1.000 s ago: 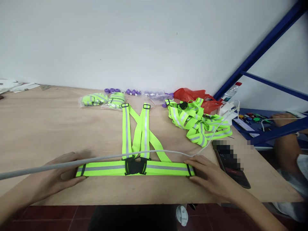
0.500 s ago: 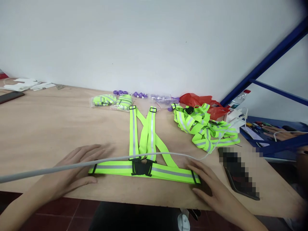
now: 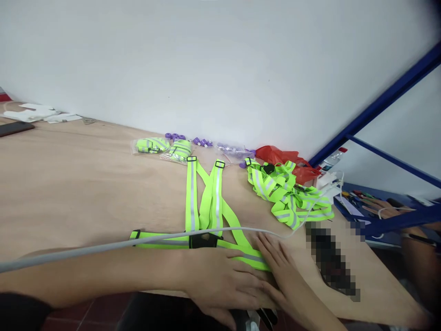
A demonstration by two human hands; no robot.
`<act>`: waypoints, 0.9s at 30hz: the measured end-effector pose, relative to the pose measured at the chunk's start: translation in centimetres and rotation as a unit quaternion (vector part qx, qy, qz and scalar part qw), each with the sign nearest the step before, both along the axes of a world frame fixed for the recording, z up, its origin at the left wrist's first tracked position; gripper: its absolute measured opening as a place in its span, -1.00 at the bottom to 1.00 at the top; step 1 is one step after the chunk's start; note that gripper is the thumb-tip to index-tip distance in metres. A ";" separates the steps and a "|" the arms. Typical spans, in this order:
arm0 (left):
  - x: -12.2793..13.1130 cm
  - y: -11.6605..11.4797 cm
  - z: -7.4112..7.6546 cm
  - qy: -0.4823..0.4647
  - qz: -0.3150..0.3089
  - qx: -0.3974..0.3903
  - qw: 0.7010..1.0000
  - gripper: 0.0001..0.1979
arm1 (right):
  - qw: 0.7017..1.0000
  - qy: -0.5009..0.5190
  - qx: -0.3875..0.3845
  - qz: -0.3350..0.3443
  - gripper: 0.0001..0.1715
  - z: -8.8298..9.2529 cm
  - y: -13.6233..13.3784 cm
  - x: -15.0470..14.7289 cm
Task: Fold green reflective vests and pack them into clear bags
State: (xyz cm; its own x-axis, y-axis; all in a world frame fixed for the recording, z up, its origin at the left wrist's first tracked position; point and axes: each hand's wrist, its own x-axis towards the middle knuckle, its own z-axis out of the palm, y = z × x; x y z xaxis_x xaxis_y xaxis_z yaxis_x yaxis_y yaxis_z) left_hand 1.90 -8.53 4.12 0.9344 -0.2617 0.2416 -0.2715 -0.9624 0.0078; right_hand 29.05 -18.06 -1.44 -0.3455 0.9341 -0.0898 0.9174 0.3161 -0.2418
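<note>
A yellow-green reflective harness vest (image 3: pixel 217 202) lies spread on the table, its two shoulder straps pointing away from me and its waist belt running crosswise near the front edge. A black buckle (image 3: pixel 203 240) joins the belt in the middle. My left hand (image 3: pixel 223 278) reaches across in front of the buckle to the belt's right part, fingers stretched out and loosely side by side. At the belt's right end rests my right hand (image 3: pixel 280 271), fingers extended flat. The left fingertips meet or overlap the right hand near its thumb. The belt's right tip is hidden under the hands.
A grey cable (image 3: pixel 120 244) crosses above the belt. Behind lie bagged vests (image 3: pixel 181 149), purple pieces (image 3: pixel 202 142) and a red plastic bag (image 3: pixel 279 155). To the right are a heap of reflective straps (image 3: pixel 292 193), a pixelated dark object (image 3: pixel 330 259) and another person's hand (image 3: pixel 386 209).
My left hand has left the belt's left end and swung right across the front to the right hand. My right hand has shifted slightly left, and the view has tilted a little.
</note>
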 end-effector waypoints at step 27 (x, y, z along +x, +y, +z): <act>4.8 0.2 -4.9 0.002 0.047 -0.060 0.997 -0.49 | 0.974 0.075 0.066 0.202 -0.48 2.9 13.7 -8.8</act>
